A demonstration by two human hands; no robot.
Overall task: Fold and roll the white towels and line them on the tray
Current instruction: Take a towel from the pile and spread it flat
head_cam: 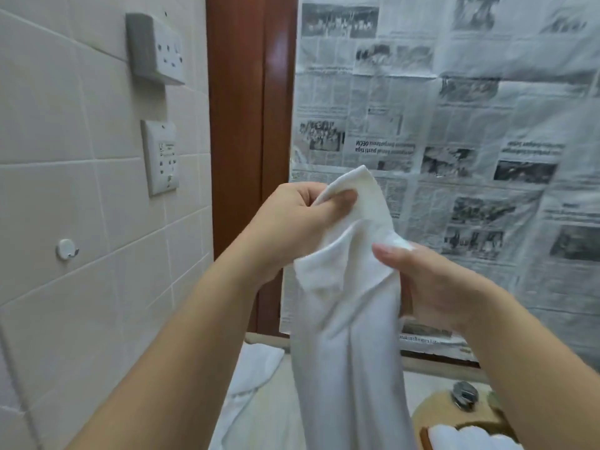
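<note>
Both hands held the white towel [347,303] aloft, left hand [292,228] pinching a top corner, right hand [431,287] gripping the bunched edge; soft, limp and light, it looked best taken by its corners.

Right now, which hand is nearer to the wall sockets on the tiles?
Left. The left hand grips the towel's top corner, just across the brown door frame from the sockets. The right hand holds the towel lower, farther right.
</note>
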